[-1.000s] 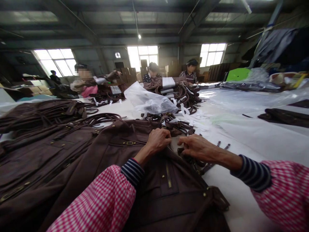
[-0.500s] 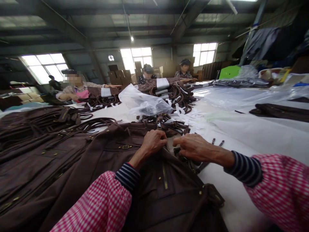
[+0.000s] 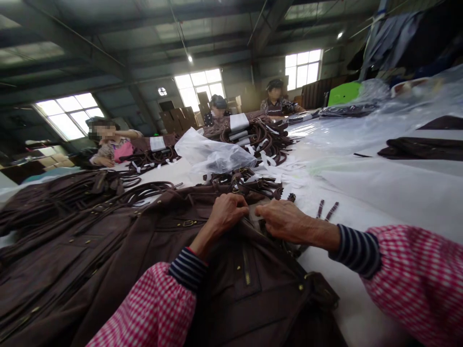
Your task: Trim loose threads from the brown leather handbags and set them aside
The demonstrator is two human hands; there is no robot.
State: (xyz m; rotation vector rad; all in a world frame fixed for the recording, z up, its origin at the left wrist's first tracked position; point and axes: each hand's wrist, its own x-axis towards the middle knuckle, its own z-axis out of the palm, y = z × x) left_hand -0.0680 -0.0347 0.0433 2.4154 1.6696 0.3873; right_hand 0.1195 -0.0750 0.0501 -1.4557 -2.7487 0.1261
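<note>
A dark brown bag [image 3: 231, 274] with brass zips and a small buckle lies in front of me. My left hand [image 3: 228, 211] is closed in a pinch on the zipped upper edge of the bag. Just to its right, my right hand [image 3: 280, 217] is also closed, its fingers curled at the other side of the bag's opening. A greyish lining [image 3: 256, 208] shows between the two hands. What my right fingertips grip is too small to make out.
More brown bags [image 3: 47, 250] lie at the left. Beyond my hands are a clear plastic bag [image 3: 210, 152] and piled brown straps [image 3: 267, 140]. Plastic sheeting [image 3: 361, 130] covers the right. Three people [image 3: 275, 101] are across the table.
My right hand has shifted slightly left, closer to my left hand. The person at the far left has raised an arm towards the head. The camera view has tilted a little.
</note>
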